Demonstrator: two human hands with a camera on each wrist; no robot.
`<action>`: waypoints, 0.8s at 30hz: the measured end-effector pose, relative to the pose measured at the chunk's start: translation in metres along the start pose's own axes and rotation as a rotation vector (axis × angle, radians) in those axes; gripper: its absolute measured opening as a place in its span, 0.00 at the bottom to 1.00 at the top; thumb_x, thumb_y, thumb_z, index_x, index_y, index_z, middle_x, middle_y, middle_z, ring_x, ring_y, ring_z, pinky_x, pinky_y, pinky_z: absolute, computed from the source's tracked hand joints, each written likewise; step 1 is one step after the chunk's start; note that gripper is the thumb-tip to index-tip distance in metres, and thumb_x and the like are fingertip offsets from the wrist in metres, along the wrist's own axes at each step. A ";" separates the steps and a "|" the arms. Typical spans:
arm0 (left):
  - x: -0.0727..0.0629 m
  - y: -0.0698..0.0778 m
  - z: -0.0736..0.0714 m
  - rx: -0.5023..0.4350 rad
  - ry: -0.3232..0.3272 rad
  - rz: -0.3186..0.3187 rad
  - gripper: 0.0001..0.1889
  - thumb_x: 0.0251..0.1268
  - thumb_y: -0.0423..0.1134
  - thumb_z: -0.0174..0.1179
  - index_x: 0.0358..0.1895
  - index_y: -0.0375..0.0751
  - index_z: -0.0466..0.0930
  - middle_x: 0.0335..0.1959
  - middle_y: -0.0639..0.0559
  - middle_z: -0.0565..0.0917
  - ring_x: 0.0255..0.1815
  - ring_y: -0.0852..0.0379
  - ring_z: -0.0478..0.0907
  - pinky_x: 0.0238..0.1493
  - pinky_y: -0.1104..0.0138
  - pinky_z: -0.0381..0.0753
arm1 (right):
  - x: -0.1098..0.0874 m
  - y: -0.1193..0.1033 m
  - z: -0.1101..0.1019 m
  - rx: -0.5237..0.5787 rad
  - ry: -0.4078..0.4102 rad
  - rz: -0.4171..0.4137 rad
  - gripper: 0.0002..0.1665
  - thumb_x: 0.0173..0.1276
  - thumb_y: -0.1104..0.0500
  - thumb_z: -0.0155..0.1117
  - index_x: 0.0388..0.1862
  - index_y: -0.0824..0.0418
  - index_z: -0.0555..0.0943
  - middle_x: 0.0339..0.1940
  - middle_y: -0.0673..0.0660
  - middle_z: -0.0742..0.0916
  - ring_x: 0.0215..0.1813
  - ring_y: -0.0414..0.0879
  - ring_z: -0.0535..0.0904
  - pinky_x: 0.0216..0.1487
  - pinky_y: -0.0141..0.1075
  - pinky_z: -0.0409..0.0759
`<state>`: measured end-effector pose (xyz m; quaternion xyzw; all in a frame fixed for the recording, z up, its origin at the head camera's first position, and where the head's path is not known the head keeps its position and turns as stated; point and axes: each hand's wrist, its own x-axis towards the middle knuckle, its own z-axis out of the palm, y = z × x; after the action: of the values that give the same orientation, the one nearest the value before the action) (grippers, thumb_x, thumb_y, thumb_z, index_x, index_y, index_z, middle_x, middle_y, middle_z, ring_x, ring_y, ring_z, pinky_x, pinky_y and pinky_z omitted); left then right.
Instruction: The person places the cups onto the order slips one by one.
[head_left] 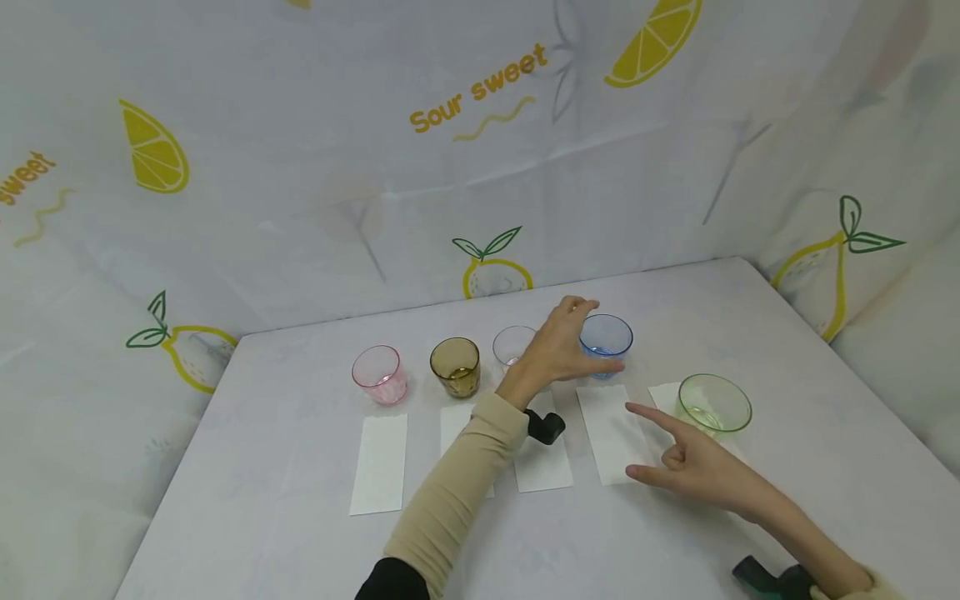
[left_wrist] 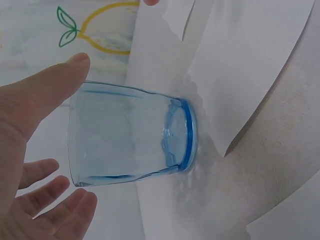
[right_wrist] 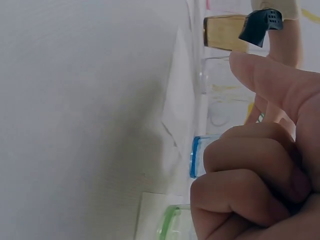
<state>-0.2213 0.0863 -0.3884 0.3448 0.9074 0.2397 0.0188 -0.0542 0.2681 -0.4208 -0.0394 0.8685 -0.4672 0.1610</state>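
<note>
A clear blue glass stands upright on the table at the back. My left hand reaches around it, thumb and fingers spread on either side near the rim. In the left wrist view the thumb overlaps the rim, and a gap shows between the fingers and the glass wall. My right hand hovers in front of the green glass, holding nothing. Its thumb and index finger are stretched apart; the other fingers are bent toward the palm. The green glass stands on a white paper strip.
Left of the blue glass stand a clear glass, partly behind my left hand, an amber glass and a pink glass. Several white paper strips lie in front, including one at the left. A lemon-print cloth hangs behind the table.
</note>
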 end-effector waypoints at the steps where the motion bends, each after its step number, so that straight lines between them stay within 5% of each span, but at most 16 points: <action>1: 0.000 0.000 0.000 0.003 -0.006 -0.006 0.51 0.52 0.61 0.76 0.76 0.41 0.65 0.73 0.47 0.69 0.72 0.52 0.72 0.69 0.64 0.78 | 0.000 0.001 0.001 -0.004 -0.001 0.005 0.55 0.63 0.48 0.76 0.82 0.55 0.58 0.13 0.44 0.62 0.18 0.34 0.57 0.19 0.27 0.59; 24: 0.004 0.004 0.004 0.120 -0.050 -0.067 0.46 0.57 0.62 0.72 0.74 0.41 0.68 0.69 0.48 0.76 0.68 0.53 0.77 0.65 0.63 0.81 | 0.002 0.016 0.009 -0.059 -0.030 0.027 0.53 0.66 0.49 0.73 0.82 0.62 0.56 0.12 0.44 0.66 0.15 0.34 0.58 0.19 0.28 0.62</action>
<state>-0.2207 0.0931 -0.3896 0.3206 0.9304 0.1754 0.0287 -0.0522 0.2695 -0.4385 -0.0393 0.8797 -0.4387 0.1792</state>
